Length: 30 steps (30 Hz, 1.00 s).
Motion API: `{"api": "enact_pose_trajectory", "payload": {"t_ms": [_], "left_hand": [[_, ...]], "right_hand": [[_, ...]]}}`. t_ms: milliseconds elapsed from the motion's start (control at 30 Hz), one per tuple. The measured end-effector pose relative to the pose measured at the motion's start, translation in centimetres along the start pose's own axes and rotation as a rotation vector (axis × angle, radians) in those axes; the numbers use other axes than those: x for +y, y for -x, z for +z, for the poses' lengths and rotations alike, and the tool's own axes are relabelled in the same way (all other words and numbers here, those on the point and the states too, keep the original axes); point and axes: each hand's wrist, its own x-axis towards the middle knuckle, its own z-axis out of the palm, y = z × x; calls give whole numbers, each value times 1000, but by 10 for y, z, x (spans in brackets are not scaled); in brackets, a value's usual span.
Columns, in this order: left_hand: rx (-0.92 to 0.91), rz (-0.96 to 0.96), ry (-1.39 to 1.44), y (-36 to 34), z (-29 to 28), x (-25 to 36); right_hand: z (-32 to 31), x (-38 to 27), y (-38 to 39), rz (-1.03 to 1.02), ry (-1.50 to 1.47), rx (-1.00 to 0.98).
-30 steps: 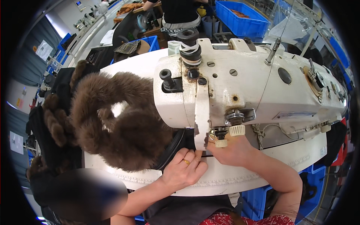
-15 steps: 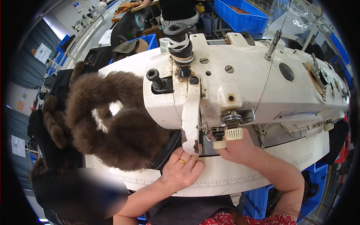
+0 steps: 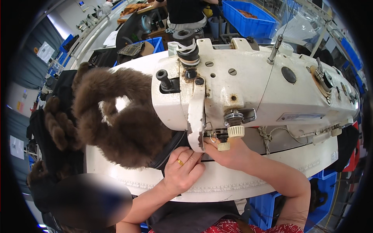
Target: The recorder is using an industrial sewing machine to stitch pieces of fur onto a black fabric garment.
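Head view: left grip [image 3: 182, 171] bunched against zippered dark band [image 3: 171, 150]; pinching or only pressing, we cannot tell. Right grip [image 3: 232, 156], between left's 2 and 3 o'clock, part-hidden behind cream knob [image 3: 223, 146]; closure likewise unclear. White machine lever [image 3: 196, 120] at 1 o'clock: fingertips this near could get caught, we judge. Brown fur piece [image 3: 136, 138] at 10 o'clock on tabletop [image 3: 221, 176]; its bulk could drag band askew.

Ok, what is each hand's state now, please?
Left hand: curled at the black zip; grip unclear.
Right hand: partly behind the sewing machine; grip cannot be told.
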Motion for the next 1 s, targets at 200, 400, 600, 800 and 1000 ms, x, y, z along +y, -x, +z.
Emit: {"api": "enact_pose_trajectory", "payload": {"t_ms": [200, 400, 600, 800, 1000], "left_hand": [[6, -19, 10, 0, 1, 1], [-72, 5, -21, 0, -3, 4], [-127, 31, -60, 0, -1, 7], [-102, 15, -79, -4, 3, 7], [-128, -26, -53, -11, 8, 1]], "right_hand": [[0, 0, 2, 47, -59, 45], [-17, -3, 5, 111, -187, -43], [-23, -9, 8, 203, -157, -27], [-22, -8, 8, 265, -79, 46], [-21, -4, 4, 271, -9, 53]]}}
